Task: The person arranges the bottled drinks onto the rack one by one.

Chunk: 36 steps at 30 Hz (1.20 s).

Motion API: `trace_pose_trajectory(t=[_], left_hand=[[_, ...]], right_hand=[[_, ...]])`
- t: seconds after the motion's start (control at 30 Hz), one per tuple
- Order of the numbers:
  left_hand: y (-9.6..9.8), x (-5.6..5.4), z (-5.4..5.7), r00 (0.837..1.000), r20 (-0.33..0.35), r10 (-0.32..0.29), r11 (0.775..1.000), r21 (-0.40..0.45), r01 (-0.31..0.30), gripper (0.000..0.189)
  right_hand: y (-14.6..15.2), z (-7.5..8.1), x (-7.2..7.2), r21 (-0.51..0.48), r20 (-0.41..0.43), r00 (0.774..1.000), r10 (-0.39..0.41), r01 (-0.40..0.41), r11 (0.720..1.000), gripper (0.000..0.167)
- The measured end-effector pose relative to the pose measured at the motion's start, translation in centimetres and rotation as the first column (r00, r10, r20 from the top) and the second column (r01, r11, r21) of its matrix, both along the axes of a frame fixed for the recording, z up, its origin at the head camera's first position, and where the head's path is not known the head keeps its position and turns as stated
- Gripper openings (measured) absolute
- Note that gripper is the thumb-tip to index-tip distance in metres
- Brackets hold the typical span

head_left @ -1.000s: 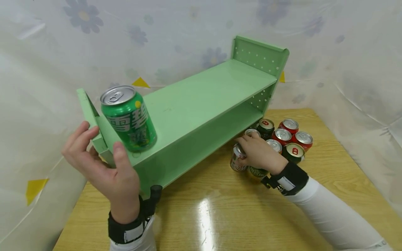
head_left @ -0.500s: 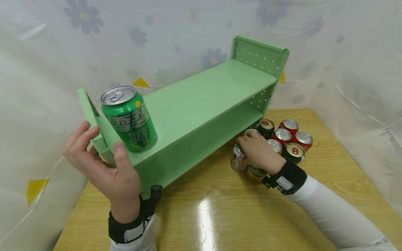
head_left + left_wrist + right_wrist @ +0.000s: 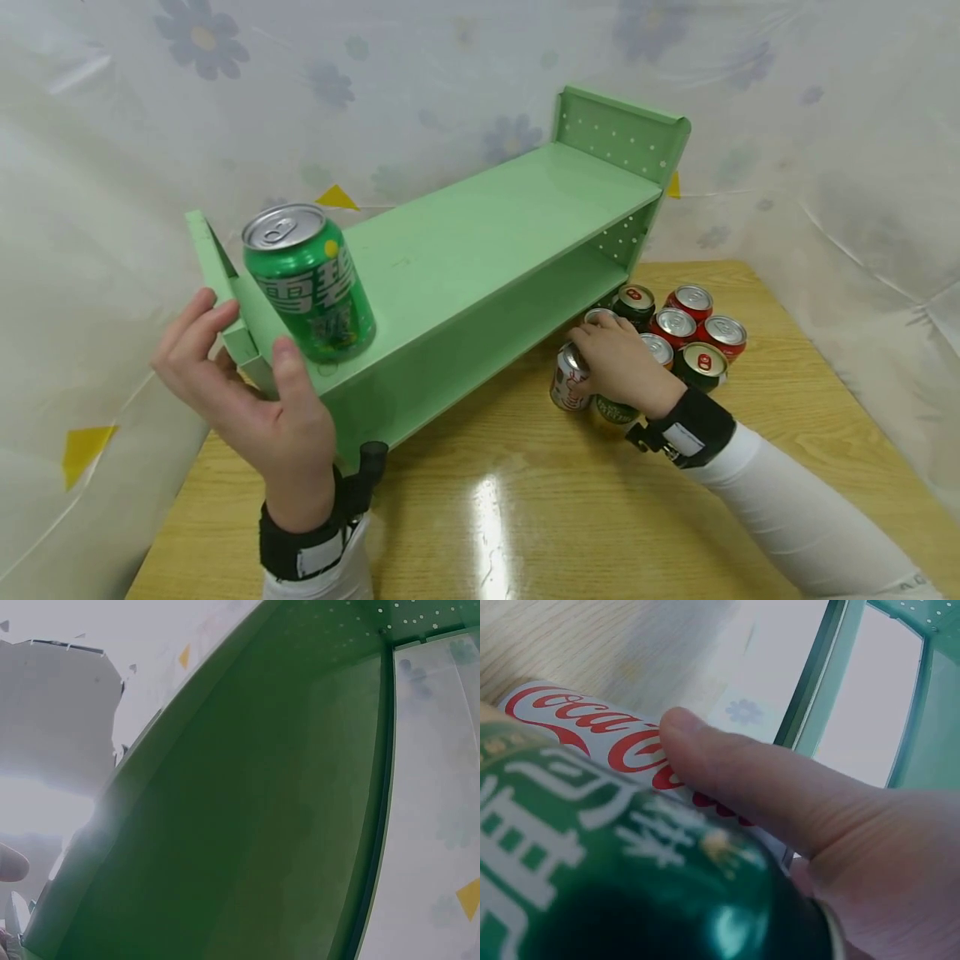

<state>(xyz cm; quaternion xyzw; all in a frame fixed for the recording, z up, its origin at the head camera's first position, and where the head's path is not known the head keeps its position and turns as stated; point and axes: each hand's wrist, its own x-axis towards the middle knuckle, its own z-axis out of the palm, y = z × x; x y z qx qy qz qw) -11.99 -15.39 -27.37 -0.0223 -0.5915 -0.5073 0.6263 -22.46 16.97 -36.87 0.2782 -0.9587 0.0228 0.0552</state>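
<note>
A green Sprite can [image 3: 311,287] stands upright at the left end of the top of a green shelf unit [image 3: 465,217]. My left hand [image 3: 255,400] is raised beside it, fingers at the shelf's left end panel [image 3: 217,279] and thumb below the can. In the left wrist view, mostly the shelf's green underside shows, with a fingertip [image 3: 11,864] at the edge. My right hand [image 3: 626,367] grips a white Coca-Cola can [image 3: 567,389] near its top. The right wrist view shows the thumb [image 3: 742,772] pressed along its red lettering, with a green can [image 3: 615,847] close in front.
Several upright cans crowd the right of the wooden table [image 3: 600,517], among them a red can [image 3: 723,331] and a dark green can [image 3: 700,365]. The shelf's right end panel [image 3: 618,129] rises behind them. Floral plastic sheeting [image 3: 420,75] hangs around the table.
</note>
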Motion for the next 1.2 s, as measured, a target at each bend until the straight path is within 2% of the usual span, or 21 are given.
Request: trace_pose_trajectory(t=[0.2,0.43,0.67,0.87,1.0,1.2], left_hand=[[0.1,-0.1,0.1,1.0,-0.012,-0.007,1.0,0.005,0.007,0.04],[0.2,-0.2,0.2,1.0,-0.024,-0.007,1.0,0.004,0.007,0.04],[0.1,-0.1,0.1,1.0,-0.026,0.013,1.0,0.02,-0.013,0.039],[-0.1,0.0,-0.1,1.0,-0.005,0.011,1.0,0.012,-0.011,0.039],[-0.1,0.1,-0.1,1.0,0.007,0.014,1.0,0.006,-0.014,0.039],[-0.1,-0.1,-0.1,1.0,-0.006,0.012,1.0,0.005,-0.012,0.04]], right_hand=[[0.0,0.2,0.2,-0.016,-0.021,1.0,-0.001,0.001,1.0,0.07],[0.3,1.5,0.6,-0.058,-0.005,1.0,-0.007,0.007,0.998,0.067],[0.1,2.7,1.0,-0.078,0.075,0.996,-0.052,0.058,0.995,0.059],[-0.1,3.6,1.2,-0.129,0.174,0.978,-0.112,0.135,0.982,0.059],[-0.1,4.3,1.3,-0.189,0.215,0.97,-0.115,0.157,0.969,0.06],[0.2,5.7,1.3,-0.256,0.229,0.97,-0.08,0.139,0.956,0.064]])
